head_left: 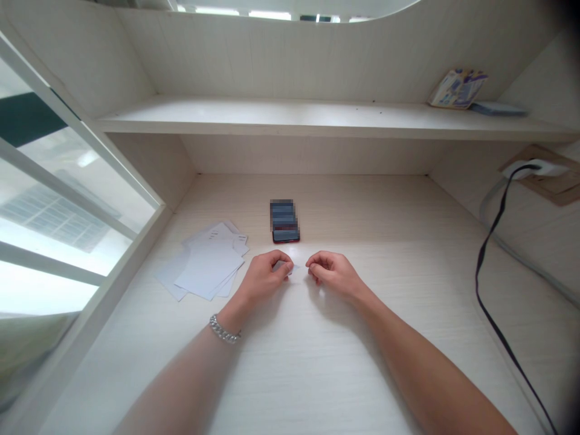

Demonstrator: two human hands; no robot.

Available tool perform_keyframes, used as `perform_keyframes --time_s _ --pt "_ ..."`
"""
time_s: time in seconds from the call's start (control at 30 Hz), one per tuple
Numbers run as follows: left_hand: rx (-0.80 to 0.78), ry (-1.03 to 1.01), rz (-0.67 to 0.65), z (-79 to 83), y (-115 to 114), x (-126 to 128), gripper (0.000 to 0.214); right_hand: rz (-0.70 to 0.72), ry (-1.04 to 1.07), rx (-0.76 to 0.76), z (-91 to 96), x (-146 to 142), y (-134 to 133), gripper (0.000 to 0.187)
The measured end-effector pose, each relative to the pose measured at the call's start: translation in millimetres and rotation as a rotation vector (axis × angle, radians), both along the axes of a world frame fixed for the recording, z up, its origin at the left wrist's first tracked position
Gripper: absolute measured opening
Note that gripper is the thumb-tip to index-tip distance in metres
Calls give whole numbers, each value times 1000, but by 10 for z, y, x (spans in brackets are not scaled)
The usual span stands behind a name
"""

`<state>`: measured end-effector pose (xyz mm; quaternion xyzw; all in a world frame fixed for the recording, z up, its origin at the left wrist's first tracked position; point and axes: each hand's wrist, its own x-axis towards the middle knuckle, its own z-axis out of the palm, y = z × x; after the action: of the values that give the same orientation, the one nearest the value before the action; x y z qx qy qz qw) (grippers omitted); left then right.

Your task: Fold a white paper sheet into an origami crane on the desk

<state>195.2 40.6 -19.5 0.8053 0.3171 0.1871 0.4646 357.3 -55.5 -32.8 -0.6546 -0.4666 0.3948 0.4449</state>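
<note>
Fingers of the left hand (264, 275) clamp a small pale slip (295, 269); those of the right hand (335, 275), just beside, curl together. Beyond them on the worktop (294, 368), toward its back edge, lies a phone (285, 221); overlapping papers (208, 260) lie nearer the left edge, a black cable (477, 279) by the right.

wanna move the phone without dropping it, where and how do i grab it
Probably pinch the phone across its long edges, with the right hand coming from the near right: it looks flat on the desk, narrow from side to side, and paper sheets lie to its near left.
</note>
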Motion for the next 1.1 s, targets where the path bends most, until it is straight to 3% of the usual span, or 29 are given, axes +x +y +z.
perform_keyframes --time_s 0.23,0.5,0.77,0.93,1.1 --pt "64 43 -8 -5 -36 25 19 16 -92 45 -46 -35 10 14" --pt "-57 -43 23 -71 -37 37 21 -11 108 23 -8 -36 32 13" --pt "-21 -16 -46 -6 -71 72 24 -22 95 65 -41 -99 31 19" --pt "0 -17 -65 38 -76 64 23 21 -43 78 -37 -107 15 18" --pt "-39 7 -77 24 -45 65 19 114 77 12 -39 -61 35 16"
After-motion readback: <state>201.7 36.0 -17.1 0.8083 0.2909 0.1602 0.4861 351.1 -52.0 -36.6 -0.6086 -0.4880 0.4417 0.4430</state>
